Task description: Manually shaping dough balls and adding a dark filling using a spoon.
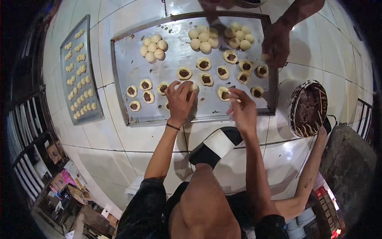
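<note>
A large metal tray (pixel 167 65) holds flattened dough rounds with brown filling, and plain dough balls gathered in clusters. My left hand (pixel 181 101) is over the tray's front middle, its fingers closed around a pale dough ball (pixel 193 87). To the right, my right hand (pixel 243 110) has its thumb and index finger apart, with nothing visible between them. Its index fingertip is beside a filled dough round (pixel 223 93), and I cannot tell if they touch. Part of another round is hidden behind my left hand.
A bowl of brown filling (pixel 308 109) stands right of the tray. Another person's hand (pixel 275 46) is over the tray's right edge. A narrower tray of small dough pieces (pixel 90 104) lies left. A black-and-white shoe (pixel 218 144) is close to the front rim on the tiled floor.
</note>
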Motion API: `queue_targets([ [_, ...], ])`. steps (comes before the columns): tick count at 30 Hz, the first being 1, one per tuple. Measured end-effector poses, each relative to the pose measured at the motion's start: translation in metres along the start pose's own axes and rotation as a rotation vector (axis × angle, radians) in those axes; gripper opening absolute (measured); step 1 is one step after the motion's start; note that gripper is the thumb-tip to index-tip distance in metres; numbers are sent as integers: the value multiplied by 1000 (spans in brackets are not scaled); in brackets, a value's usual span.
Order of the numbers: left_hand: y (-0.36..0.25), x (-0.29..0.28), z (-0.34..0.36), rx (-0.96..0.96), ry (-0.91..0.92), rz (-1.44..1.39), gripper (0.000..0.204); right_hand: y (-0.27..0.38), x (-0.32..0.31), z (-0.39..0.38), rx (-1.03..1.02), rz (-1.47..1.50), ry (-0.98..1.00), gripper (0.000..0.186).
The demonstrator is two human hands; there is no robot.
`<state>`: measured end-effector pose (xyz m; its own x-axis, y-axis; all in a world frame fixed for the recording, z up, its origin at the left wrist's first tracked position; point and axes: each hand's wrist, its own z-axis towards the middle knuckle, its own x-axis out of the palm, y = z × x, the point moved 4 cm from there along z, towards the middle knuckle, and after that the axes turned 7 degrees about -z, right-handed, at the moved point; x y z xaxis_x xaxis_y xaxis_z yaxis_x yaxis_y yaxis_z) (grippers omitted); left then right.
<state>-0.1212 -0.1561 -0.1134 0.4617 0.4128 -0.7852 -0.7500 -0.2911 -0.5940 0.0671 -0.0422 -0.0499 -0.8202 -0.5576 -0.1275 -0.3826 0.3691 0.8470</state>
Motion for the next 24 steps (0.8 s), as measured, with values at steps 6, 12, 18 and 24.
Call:
queue_targets([
  [6, 19, 5, -3, -156, 36, -142, 37, -3, 50, 69, -368, -557, -132, 24],
  [12, -5, -2, -2, -109, 76, 24, 39, -7, 75, 85, -236, -797, -106, 19],
  [18, -39, -33, 15, -54, -48, -125, 43, 8, 45, 61, -109, -189, 110, 14],
  [24, -75, -51, 22, -348, 164, -1179, 43, 57, 17, -10, 112, 703, 242, 18],
])
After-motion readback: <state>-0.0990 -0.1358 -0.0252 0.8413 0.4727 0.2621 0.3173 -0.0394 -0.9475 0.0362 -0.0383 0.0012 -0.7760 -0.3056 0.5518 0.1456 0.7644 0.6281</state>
